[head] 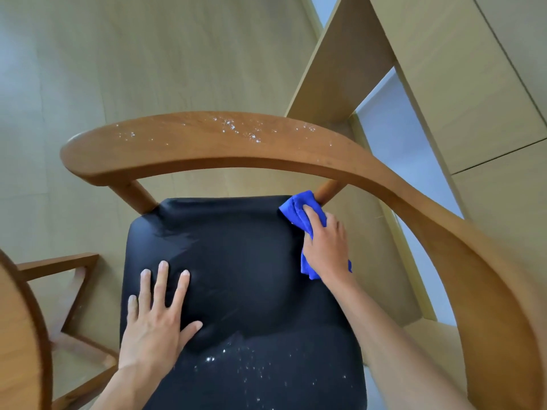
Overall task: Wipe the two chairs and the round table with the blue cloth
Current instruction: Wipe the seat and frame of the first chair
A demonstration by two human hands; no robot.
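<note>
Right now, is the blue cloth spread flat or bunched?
Bunched. The blue cloth sits crumpled under the right hand at the seat's far right corner, folds showing on both sides.

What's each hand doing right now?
Left hand: open, flat on the black seat.
Right hand: fingers pressing the blue cloth at the seat's far corner.

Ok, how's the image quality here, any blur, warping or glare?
Head view: wide-angle warping bows the chair's backrest rail; soft, even light, no harsh glare; slight blur on the round table's edge; both hands, blue cloth and white specks on the black seat are sharp.
</note>
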